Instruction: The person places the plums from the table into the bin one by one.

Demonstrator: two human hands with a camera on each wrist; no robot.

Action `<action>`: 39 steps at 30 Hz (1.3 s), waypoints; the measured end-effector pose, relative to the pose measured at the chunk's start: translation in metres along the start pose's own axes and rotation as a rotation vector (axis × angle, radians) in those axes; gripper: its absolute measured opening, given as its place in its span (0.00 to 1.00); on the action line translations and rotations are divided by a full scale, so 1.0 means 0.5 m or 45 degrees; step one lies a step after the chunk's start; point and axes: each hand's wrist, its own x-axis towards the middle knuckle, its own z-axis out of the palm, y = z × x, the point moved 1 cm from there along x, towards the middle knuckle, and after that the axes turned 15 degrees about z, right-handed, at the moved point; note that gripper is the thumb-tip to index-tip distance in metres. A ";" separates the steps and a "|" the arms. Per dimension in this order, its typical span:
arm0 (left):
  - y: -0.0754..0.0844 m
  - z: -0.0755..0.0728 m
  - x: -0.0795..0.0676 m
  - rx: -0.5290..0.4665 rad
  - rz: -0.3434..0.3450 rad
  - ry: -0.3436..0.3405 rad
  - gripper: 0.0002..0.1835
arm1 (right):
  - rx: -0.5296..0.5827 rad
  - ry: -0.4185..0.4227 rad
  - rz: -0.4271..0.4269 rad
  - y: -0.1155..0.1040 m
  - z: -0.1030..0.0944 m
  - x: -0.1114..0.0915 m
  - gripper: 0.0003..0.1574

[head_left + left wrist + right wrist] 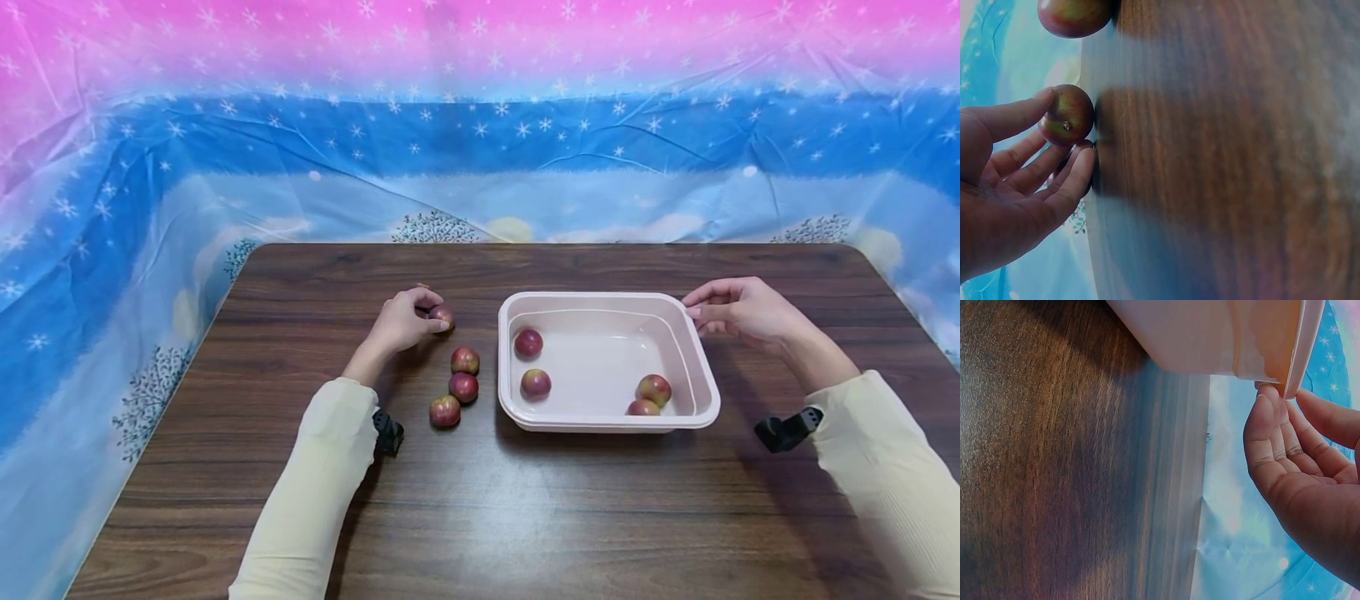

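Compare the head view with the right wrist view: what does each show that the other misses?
Only the head view: the left hand pinching one fruit, three fruits beside the tub, four fruits inside.
Only the right wrist view: the palm side of the right hand and the tub's outer end wall beside it.
Both: the tub, the right hand gripping its rim, wooden table, snowflake backdrop.

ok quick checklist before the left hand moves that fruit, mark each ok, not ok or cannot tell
1. Left hand has the fruit: ok, thumb and fingers are on it.
2. Fruit lifted off the table: cannot tell.
3. Right hand on the tray: ok, it pinches the rim.
4. Space inside: ok, the tray's middle is bare between four fruits.
5. All fruits inside: not ok, three others lie beside the tray.
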 end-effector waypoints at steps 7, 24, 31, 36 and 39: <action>-0.004 0.000 0.002 0.003 -0.011 -0.009 0.19 | 0.032 -0.005 0.013 0.001 0.000 0.001 0.09; 0.004 -0.013 -0.006 -0.043 -0.004 0.003 0.19 | 0.001 0.012 -0.006 0.000 0.001 0.001 0.06; 0.012 -0.023 -0.010 -0.070 -0.028 0.017 0.19 | 0.021 -0.002 0.006 -0.001 0.000 0.000 0.07; 0.016 -0.030 -0.014 -0.105 -0.034 0.032 0.19 | 0.055 -0.028 0.001 -0.001 0.000 -0.002 0.06; 0.020 -0.033 -0.015 -0.122 -0.028 0.044 0.20 | 0.073 -0.048 0.000 -0.001 -0.001 -0.003 0.07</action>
